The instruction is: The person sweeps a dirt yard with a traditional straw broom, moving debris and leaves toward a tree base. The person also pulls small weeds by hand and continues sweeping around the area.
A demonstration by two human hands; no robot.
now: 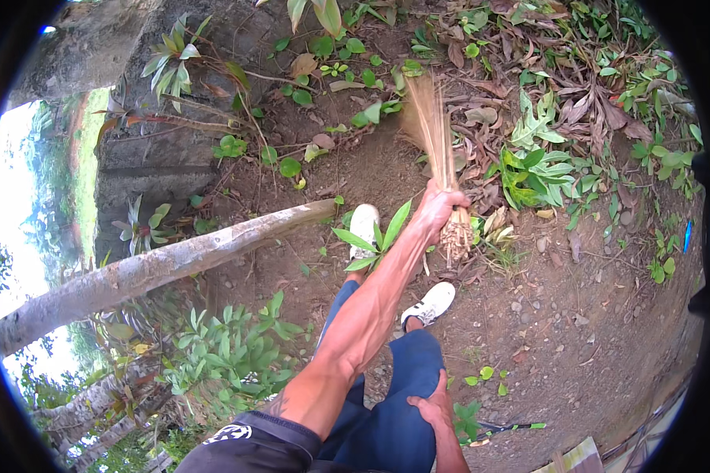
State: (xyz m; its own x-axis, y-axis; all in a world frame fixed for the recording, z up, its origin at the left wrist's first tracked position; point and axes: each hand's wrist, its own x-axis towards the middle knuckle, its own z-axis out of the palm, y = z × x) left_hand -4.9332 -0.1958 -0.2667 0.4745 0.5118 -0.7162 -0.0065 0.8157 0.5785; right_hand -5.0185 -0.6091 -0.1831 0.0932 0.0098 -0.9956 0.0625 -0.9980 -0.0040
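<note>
My left hand (441, 213) is closed around the bound end of a stick broom (442, 154) made of thin tan ribs. The broom's blurred bristle tips reach away over bare soil and the edge of dry leaves. Below the fist, the thick butt of the bundle sticks out. My right hand (433, 403) rests on my right leg near the knee, on the blue trousers (417, 360), with no object visible in it. Brown leaf litter (479, 112) lies beside the bristles.
A slanting tree trunk (165, 266) stands left of my white shoes (429, 304). A leafy sprig (378, 236) shows beside my forearm. Green plants (225, 349) grow at lower left, and a concrete wall (154, 159) stands at upper left. Cut green leaves (535, 171) lie right of the broom.
</note>
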